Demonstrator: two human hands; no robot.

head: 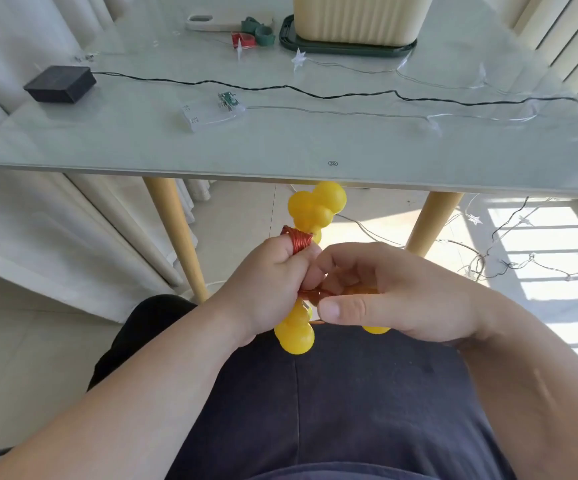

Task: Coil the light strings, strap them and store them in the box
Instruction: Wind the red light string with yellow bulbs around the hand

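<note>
Now the gripped light string (pixel 315 207) stands roughly upright.

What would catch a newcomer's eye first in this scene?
The bright yellow ball lights, bunched just below the table edge and gripped by the left hand. Their copper wire is coiled above that hand, and the right hand pinches the wire. Next comes the black battery box at the far left of the glass table, its black cord trailing right across the top.
</note>
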